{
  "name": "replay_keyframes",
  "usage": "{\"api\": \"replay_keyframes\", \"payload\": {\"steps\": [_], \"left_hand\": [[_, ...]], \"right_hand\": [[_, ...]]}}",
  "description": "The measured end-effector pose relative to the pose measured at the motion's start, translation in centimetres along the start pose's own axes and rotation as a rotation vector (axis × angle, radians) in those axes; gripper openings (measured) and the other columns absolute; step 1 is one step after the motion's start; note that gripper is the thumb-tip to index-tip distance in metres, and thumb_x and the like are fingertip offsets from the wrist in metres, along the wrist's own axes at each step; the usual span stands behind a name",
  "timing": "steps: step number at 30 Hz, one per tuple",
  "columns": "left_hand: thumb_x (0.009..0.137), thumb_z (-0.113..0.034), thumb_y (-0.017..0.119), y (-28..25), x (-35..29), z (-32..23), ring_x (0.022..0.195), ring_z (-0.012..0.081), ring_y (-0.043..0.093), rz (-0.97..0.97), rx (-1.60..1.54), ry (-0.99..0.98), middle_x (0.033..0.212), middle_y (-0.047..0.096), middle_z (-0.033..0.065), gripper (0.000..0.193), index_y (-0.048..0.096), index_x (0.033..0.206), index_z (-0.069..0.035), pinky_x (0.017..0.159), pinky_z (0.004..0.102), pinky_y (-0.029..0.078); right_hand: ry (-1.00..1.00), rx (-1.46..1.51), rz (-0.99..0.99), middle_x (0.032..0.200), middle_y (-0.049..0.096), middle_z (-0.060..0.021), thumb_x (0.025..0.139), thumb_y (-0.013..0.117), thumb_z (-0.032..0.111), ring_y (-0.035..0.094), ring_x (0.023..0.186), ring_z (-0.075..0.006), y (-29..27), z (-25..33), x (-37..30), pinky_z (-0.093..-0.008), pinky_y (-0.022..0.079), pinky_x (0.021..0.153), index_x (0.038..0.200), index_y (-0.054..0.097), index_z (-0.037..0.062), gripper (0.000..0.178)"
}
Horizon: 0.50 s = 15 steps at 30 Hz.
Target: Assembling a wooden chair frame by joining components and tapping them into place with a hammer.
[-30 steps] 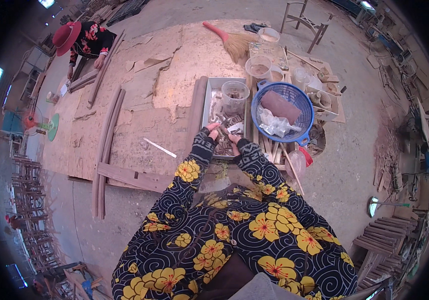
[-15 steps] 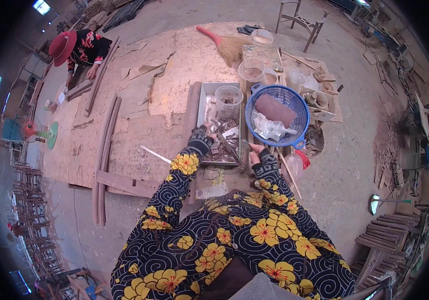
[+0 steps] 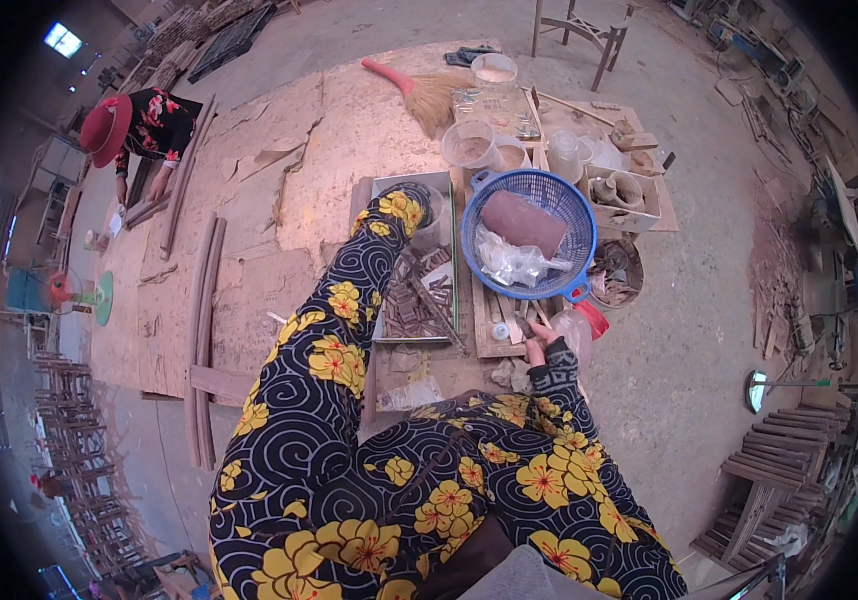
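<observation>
My left hand [image 3: 415,198] reaches into the far end of the shallow light-coloured box, at the clear plastic tub [image 3: 433,232]. The sleeve and dark patterned cuff hide its fingers. Many short brown wooden pieces [image 3: 419,305] lie loose in the near part of the box [image 3: 454,270]. To the right, my right hand [image 3: 543,346] is closed over the wooden tray [image 3: 494,345], just below the blue basket [image 3: 468,245]. A thin greyish thing shows at its fingertips, too small to name. The basket holds a brown roll [image 3: 524,222] and a crumpled clear plastic bag [image 3: 519,260].
Plastic tubs [image 3: 471,146] and a straw broom [image 3: 427,102] lie at the far side. Long wooden strips [image 3: 204,330] rest on the left of the worktable. A person in a red hat [image 3: 106,130] works at the far left. A red-and-clear bag [image 3: 581,325] sits beside my right hand.
My left hand has moved away from me, from the wooden pieces to the tub. My right hand has moved nearer and rightward, from the box's edge to the tray below the basket.
</observation>
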<state>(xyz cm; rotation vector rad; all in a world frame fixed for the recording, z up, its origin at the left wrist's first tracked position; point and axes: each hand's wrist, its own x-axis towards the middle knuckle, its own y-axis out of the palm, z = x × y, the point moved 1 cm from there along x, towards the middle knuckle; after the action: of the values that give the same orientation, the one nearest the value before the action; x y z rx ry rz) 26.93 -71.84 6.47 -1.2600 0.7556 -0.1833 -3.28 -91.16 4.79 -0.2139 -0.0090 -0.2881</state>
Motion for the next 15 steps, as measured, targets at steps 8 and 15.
{"api": "replay_keyframes", "payload": {"steps": [8, 15], "left_hand": [[0.078, -0.023, 0.046, 1.1, 0.3, 0.9, 0.097, 0.0255, 0.051, -0.083, -0.011, 0.025, 0.100, 0.056, 0.0131, 0.029, 0.056, 0.101, -0.010, 0.085, 0.0345, 0.039], [0.078, -0.023, 0.045, 2.3, -0.4, 1.2, 0.098, 0.0257, 0.051, -0.145, -0.013, 0.045, 0.102, 0.055, 0.0137, 0.030, 0.056, 0.103, -0.009, 0.086, 0.0335, 0.038]], "right_hand": [[0.095, -0.009, -0.016, 0.078, 0.053, -0.0028, 0.081, 0.049, 0.008, 0.047, 0.069, -0.0079, -1.4, 0.6, 1.6, -0.0214, 0.039, 0.063, 0.107, 0.050, 0.0038, 0.027], [-0.020, 0.049, 0.003, 0.074, 0.052, 0.0004, 0.081, 0.048, 0.006, 0.046, 0.063, -0.0049, 0.3, 0.8, 2.1, -0.0185, 0.038, 0.057, 0.109, 0.048, 0.0028, 0.028]]}}
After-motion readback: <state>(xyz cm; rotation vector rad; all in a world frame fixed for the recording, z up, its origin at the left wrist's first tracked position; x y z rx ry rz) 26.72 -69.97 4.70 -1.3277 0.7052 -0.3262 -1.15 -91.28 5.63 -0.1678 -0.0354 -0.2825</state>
